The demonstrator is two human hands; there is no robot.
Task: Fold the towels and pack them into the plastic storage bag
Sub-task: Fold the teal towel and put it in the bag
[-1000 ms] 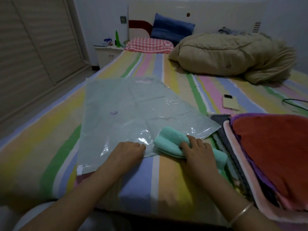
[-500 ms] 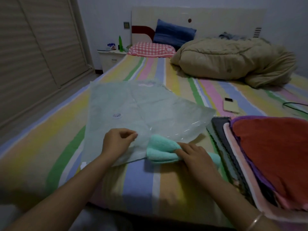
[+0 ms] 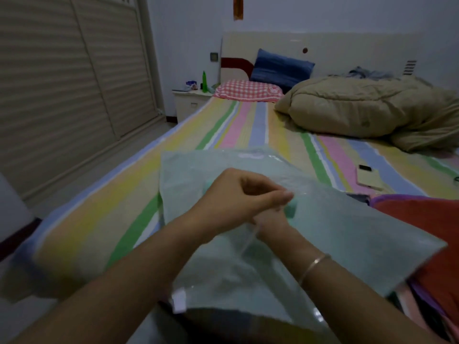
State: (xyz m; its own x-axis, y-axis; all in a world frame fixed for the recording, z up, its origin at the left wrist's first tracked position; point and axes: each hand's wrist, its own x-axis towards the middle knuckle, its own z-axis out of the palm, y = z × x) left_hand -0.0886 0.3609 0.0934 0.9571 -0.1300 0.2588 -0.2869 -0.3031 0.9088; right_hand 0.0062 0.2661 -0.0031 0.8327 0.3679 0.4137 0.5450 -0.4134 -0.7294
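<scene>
The translucent plastic storage bag (image 3: 335,239) lies across the striped bed, pulled close to me. My left hand (image 3: 236,194) is raised over its middle and pinches a fold of the bag's plastic. My right hand (image 3: 269,220) sits just below it, mostly hidden by the left hand, and holds the rolled mint towel (image 3: 290,207). Only the towel's ends show beside the hands. I cannot tell whether the towel is inside the bag. A stack of towels, with an orange-red one (image 3: 422,219) on top, lies at the right, partly under the bag's edge.
A phone (image 3: 370,176) lies on the striped bed sheet (image 3: 104,219) beyond the towel stack. A bunched beige duvet (image 3: 367,108) and two pillows fill the bed's far end. A nightstand (image 3: 190,104) stands at the far left, with a wardrobe along the left wall.
The bag has been pulled toward me and now covers the near bed edge. My left hand rose with a pinch of plastic. My right hand pushed the mint towel forward, under the left hand.
</scene>
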